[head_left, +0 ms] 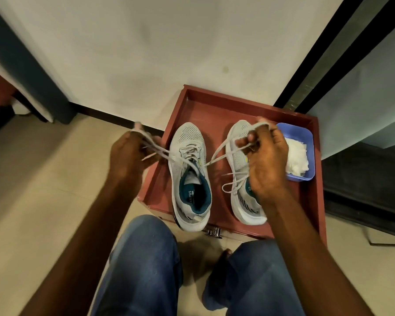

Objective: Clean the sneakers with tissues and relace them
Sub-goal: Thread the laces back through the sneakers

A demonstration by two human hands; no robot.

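Two grey sneakers stand side by side in a red-brown tray [237,106], toes pointing away from me. The left sneaker [188,142] has a teal lining and its lace [217,153] runs out to both sides. My left hand [128,156] grips one looped lace end, pulled out to the left of the tray. My right hand [267,160] grips the other looped end above the right sneaker [240,133], hiding much of that shoe. A loose lace [232,185] lies across the right sneaker's side. White tissues [297,156] fill a blue tub [306,133].
The tray sits on a beige tiled floor [43,190] against a white wall. My knees in blue jeans [141,258] are below the tray, with a bare foot between them. A metal handle [213,231] sticks out at the tray's near edge. Dark furniture stands at the right.
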